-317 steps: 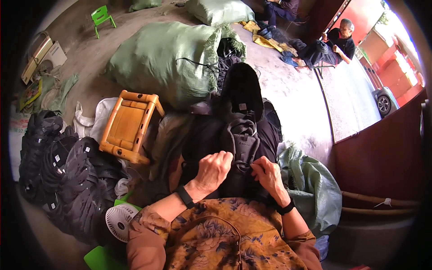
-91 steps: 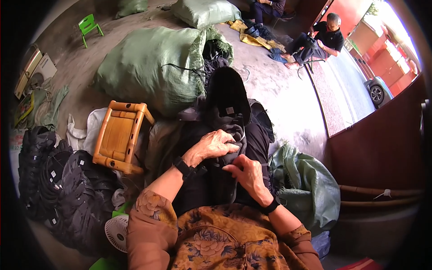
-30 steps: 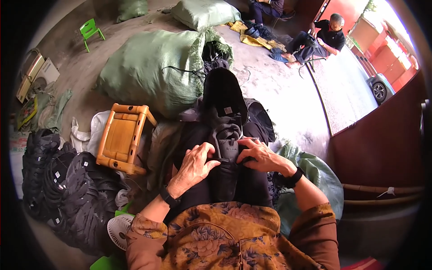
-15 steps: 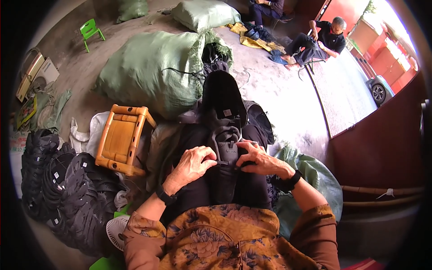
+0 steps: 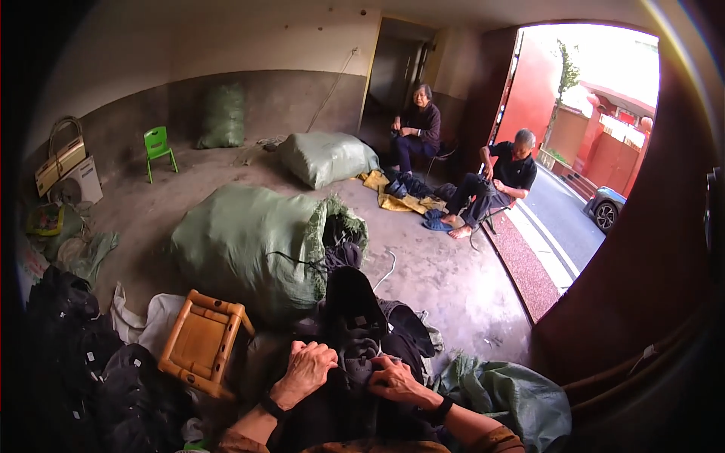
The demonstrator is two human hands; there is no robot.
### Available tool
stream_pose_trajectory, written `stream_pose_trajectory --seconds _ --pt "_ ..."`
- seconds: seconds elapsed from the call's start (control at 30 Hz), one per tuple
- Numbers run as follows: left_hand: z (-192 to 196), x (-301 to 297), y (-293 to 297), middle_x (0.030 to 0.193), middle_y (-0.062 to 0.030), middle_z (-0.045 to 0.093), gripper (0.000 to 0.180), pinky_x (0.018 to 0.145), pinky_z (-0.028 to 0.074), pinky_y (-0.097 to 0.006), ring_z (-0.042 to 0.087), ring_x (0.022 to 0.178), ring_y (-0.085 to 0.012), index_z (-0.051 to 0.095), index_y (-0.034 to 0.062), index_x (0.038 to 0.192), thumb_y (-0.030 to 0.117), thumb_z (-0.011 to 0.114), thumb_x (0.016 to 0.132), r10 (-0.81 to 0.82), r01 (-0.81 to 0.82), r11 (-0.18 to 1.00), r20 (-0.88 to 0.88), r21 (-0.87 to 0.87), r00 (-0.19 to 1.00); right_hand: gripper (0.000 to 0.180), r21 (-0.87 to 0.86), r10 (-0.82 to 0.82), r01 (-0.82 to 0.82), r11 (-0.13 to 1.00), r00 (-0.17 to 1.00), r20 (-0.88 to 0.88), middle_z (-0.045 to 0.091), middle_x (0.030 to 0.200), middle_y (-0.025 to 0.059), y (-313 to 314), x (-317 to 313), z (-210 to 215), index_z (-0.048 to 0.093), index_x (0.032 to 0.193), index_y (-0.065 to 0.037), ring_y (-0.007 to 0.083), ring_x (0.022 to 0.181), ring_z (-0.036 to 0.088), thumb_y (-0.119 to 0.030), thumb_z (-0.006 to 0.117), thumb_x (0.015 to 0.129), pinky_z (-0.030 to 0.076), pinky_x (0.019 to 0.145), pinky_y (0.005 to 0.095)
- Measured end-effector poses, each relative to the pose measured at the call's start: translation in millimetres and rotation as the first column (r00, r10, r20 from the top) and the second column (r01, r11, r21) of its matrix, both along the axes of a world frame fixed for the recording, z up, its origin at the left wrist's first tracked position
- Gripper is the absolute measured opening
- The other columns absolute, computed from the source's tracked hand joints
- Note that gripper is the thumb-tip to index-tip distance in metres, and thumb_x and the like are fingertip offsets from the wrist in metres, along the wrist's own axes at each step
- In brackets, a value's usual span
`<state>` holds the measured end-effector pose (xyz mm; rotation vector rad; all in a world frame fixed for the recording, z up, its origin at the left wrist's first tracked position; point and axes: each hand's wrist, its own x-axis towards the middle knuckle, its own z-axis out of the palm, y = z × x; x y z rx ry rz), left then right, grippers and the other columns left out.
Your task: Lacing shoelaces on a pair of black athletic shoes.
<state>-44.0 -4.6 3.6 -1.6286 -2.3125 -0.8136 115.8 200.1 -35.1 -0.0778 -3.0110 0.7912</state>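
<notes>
A black and grey garment (image 5: 355,332) lies over my lap, stretching away from me. My left hand (image 5: 306,368) has its fingers curled into the cloth at the garment's left side. My right hand (image 5: 396,377) grips the same cloth just to the right, the two hands a little apart. Both wrists wear dark bands. The lower part of the garment is hidden under my hands and forearms.
A small wooden stool (image 5: 202,343) lies by my left. Piles of black garments (image 5: 83,355) fill the left floor. A big green sack (image 5: 249,245) spills dark clothes ahead; another sack (image 5: 326,157) lies farther back. Two people sit by the open doorway (image 5: 461,162). A green cloth (image 5: 521,392) lies at my right.
The view has tilted up from looking straight down at my lap toward the room and doorway. Both hands stay on the black garment, close together.
</notes>
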Motion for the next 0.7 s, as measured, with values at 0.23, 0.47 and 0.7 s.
stream_pose_trajectory --seconds 0.23,0.47,0.7 --pt "-41 12 16 0.087 -0.0051 0.06 0.014 0.076 0.041 -0.042 0.058 0.091 -0.0241 0.062 0.013 0.082 0.022 0.071 0.077 0.158 -0.137 0.969 -0.091 0.204 0.983 0.019 0.025 -0.005 0.009 1.0 0.982 -0.191 0.054 0.126 0.0107 16 0 -52 0.073 0.089 -0.022 0.0361 0.113 0.054 -0.038 0.069 0.081 0.045 0.092 0.0486" --pt "-32 54 -20 0.078 -0.0029 0.061 0.026 0.072 0.044 -0.038 0.06 0.08 -0.0232 0.061 0.0108 0.082 0.034 0.073 0.079 0.084 -0.084 0.995 0.001 0.044 0.996 0.028 -0.226 -0.048 -0.011 0.974 0.966 -0.255 0.058 0.12 0.0103 9 3 -22 0.068 0.102 -0.016 0.032 0.114 0.055 -0.03 0.072 0.079 0.046 0.091 0.0433" --pt "-46 47 -14 0.076 -0.0042 0.065 0.028 0.071 0.046 -0.042 0.062 0.08 -0.024 0.064 0.0087 0.082 0.035 0.071 0.081 0.089 -0.08 0.993 0.096 -0.089 0.991 0.071 -0.324 -0.158 0.011 0.946 0.888 -0.433 0.069 0.104 0.0132 28 -67 178 0.019 0.149 -0.007 0.0198 0.086 0.069 0.003 0.056 0.089 0.055 0.077 0.0332"
